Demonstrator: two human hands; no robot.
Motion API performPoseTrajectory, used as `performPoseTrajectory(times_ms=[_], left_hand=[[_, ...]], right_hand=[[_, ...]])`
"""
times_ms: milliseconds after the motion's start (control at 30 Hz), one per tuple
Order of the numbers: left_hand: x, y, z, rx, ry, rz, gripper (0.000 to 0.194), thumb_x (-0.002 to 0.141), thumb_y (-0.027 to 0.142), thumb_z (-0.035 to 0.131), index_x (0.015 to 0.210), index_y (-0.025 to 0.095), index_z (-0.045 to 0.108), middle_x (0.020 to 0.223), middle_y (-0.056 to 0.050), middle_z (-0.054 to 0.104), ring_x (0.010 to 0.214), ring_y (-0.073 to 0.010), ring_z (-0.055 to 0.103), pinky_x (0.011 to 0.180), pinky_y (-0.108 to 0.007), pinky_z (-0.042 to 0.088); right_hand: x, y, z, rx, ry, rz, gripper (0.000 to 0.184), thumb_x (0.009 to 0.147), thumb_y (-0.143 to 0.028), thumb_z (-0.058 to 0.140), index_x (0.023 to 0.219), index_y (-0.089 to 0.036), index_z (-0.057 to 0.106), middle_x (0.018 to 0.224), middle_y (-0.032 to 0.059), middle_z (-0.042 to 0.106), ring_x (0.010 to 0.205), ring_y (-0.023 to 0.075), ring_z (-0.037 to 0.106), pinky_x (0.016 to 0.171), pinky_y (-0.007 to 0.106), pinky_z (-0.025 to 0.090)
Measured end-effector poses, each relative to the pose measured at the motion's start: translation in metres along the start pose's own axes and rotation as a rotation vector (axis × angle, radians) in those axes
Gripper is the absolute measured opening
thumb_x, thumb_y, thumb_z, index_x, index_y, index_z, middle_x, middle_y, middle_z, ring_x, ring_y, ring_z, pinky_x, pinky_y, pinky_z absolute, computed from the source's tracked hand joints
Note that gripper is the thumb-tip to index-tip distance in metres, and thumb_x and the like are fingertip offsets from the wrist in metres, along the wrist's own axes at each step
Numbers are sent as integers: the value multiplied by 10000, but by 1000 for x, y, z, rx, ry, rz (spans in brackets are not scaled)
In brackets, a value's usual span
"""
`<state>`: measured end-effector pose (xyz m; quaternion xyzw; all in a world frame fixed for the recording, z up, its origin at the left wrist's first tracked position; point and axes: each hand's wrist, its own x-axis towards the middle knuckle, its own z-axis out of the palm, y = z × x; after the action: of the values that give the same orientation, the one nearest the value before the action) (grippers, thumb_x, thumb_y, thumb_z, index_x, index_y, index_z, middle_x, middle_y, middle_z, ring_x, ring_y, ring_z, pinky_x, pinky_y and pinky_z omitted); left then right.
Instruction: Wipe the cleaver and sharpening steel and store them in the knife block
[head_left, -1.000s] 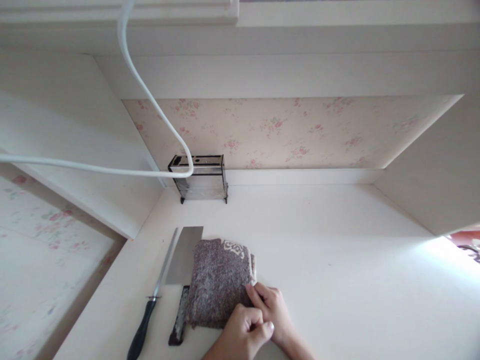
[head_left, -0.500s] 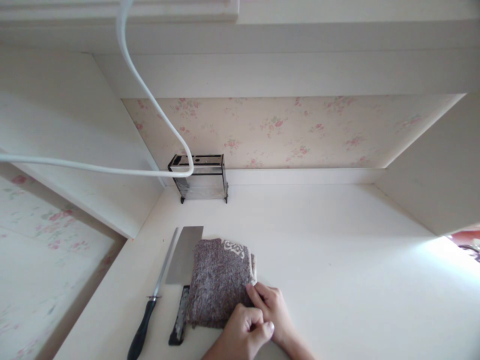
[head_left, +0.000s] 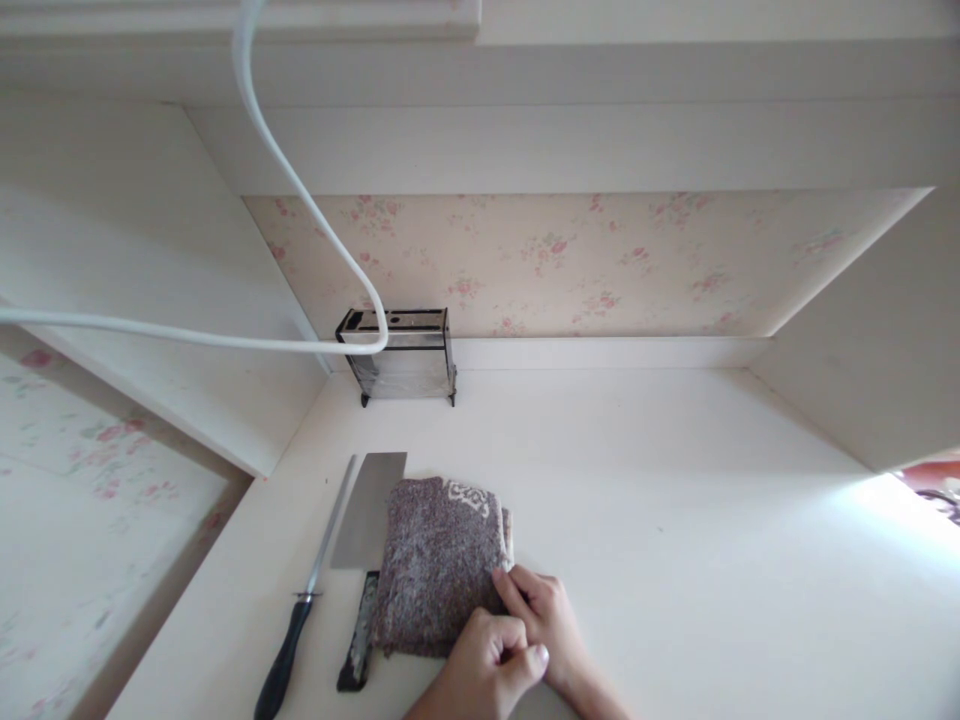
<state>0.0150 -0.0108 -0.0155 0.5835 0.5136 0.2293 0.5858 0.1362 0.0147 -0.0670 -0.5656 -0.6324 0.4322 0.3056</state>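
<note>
A folded grey-brown cloth (head_left: 442,565) with a pale pattern at its top edge lies on the white counter. My left hand (head_left: 491,655) is closed at the cloth's lower right corner, thumb pointing right, nothing visible in it. Just behind it, partly covered, my right hand (head_left: 547,610) has its fingers curled, a fingertip touching the cloth's right edge. The two hands overlap. Left of the cloth, and partly under it, is a cleaver (head_left: 367,510) with a broad blade and a worn dark handle. A sharpening steel (head_left: 289,640) with a black handle lies farther left.
A clear-sided, black-framed knife block (head_left: 405,370) stands against the back wall. A white cable (head_left: 300,190) hangs in front of it at upper left. White panels (head_left: 847,330) bound the counter (head_left: 675,560) on both sides, with a cabinet (head_left: 525,70) overhead.
</note>
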Motion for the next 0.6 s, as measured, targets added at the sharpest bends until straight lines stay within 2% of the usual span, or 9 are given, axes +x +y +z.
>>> performPoseTrajectory(times_ms=[233, 600], left_hand=[[0, -2, 1, 6, 5, -11, 501, 792, 560, 552, 508, 219, 320, 490, 27, 365, 588, -123, 337, 541, -289, 235], [0, 0, 0, 9, -6, 16, 468, 802, 492, 547, 504, 220, 309, 484, 41, 336, 545, -110, 317, 543, -298, 227]], right_hand=[[1, -2, 0, 2, 16, -3, 524, 917, -566, 426, 550, -201, 345, 500, -48, 357, 490, 91, 317, 484, 230, 264], [0, -1, 0, -6, 11, -7, 509, 921, -552, 424, 562, -206, 325, 503, -48, 357, 490, 93, 317, 489, 234, 260]])
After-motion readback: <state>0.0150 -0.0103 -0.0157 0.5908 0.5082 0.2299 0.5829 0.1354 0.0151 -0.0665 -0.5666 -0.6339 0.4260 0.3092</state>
